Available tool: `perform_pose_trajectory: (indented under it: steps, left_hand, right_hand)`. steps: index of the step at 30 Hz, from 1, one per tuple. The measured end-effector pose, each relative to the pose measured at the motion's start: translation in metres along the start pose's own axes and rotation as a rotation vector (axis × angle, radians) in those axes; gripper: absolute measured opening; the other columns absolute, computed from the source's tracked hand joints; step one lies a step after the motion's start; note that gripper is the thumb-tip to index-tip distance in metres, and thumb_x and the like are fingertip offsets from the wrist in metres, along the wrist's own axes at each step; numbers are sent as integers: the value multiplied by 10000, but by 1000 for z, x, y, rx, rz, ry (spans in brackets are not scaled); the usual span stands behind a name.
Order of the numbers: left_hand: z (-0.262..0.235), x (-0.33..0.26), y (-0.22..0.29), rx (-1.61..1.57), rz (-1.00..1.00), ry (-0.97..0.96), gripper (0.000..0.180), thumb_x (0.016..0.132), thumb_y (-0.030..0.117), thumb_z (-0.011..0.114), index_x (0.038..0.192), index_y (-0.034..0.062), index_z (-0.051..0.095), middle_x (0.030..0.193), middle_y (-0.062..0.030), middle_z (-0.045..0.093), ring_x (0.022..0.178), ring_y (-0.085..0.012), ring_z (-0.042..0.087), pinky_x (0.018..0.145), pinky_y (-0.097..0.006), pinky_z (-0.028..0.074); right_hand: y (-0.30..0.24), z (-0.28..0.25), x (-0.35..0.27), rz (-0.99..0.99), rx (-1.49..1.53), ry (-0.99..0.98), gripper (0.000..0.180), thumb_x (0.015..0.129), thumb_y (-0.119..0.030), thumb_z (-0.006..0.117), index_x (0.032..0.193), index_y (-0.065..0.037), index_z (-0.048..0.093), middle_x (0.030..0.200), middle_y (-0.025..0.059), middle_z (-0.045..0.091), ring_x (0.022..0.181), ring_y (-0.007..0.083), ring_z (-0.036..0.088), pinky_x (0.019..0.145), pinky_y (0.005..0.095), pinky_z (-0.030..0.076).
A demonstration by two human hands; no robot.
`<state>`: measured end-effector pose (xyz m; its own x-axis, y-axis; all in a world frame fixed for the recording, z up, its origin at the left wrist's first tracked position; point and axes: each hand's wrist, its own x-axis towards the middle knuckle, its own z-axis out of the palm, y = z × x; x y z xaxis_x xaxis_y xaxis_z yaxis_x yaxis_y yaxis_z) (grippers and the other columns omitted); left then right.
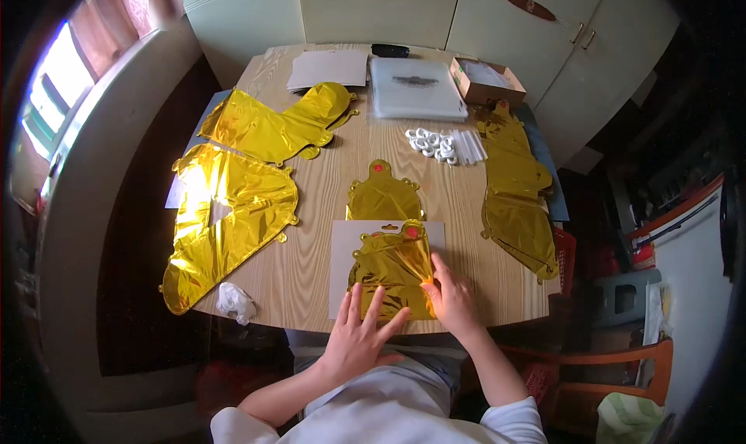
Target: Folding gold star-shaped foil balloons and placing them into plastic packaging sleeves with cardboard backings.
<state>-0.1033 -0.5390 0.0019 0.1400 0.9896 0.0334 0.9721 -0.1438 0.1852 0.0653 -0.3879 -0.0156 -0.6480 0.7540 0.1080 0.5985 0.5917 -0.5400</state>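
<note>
A folded gold foil balloon (382,267) with a red spot at its top lies on a pale card (339,249) at the near edge of the table. My left hand (359,341) rests on the lower part of the foil, fingers spread and flat. At the foil's right edge, my right hand (454,302) pinches the material between thumb and fingers, drawing creases toward it. Just beyond the card is a second folded gold foil balloon (382,199), also with a red spot; its lower end meets the card's top edge.
Large gold foil balloons (233,203) spread over the left side, and more foil (517,180) lies at the right. Farther back are white rings (431,145), clear tubes (469,146), a card stack (328,69), clear plastic bags (416,94) and a cardboard box (486,90). Crumpled white tissue (235,303) sits front left.
</note>
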Motion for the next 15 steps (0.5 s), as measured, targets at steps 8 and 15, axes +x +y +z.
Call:
perform_pose_trajectory:
  steps: [8, 15]
  left_hand:
    - [-3, 3, 0, 9, -8, -42, 910, 698, 753, 601, 1464, 324, 362, 1516, -244, 252, 1372, -564, 182, 1102, -637, 210]
    - [-1, 1, 2, 23, -25, -11, 886, 732, 733, 576, 1459, 267, 377, 1491, -238, 304, 1351, -556, 238, 1094, -618, 243]
  right_hand:
    - [-17, -5, -27, -170, -182, 54, 942, 830, -518, 661, 1462, 30, 227, 1436, 270, 355, 1330, 420, 375, 1087, 538, 310]
    - [-9, -2, -23, -115, -114, 102, 843, 818, -385, 715, 1429, 31, 309, 1311, 252, 503, 1223, 398, 491, 1039, 472, 382]
